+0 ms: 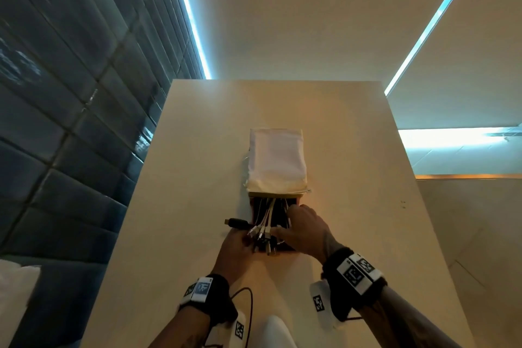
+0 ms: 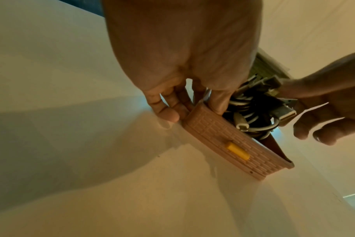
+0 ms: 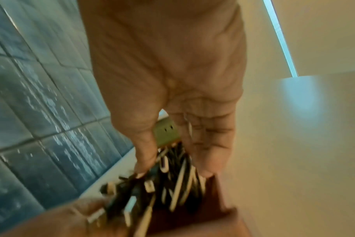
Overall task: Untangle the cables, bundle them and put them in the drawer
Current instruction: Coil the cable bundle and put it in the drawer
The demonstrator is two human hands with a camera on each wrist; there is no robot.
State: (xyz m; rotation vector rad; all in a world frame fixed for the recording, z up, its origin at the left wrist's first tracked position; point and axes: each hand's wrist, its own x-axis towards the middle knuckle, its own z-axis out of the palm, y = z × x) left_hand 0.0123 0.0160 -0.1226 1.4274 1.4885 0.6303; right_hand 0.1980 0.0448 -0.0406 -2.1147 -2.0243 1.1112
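Note:
A small drawer [image 1: 285,247] stands pulled out toward me from a little unit under a white cloth [image 1: 276,161]. Black and white cables [image 1: 265,226] fill it, plugs bunched at the front. One black plug [image 1: 236,222] sticks out over the left side. My left hand [image 1: 240,246] pinches the left end of the pink ribbed drawer front [image 2: 229,141], thumb inside, fingers outside, beside its yellow knob [image 2: 238,151]. My right hand [image 1: 296,223] lies on the cables [image 3: 172,184], fingers stretched out and pressing down near the drawer's right wall.
The unit sits mid-way along a narrow cream table [image 1: 183,178]. A blue padded wall [image 1: 70,121] runs close along the left edge. A white rounded object [image 1: 275,330] lies at the near edge, and a thin black wire [image 1: 248,305] loops by my left wrist.

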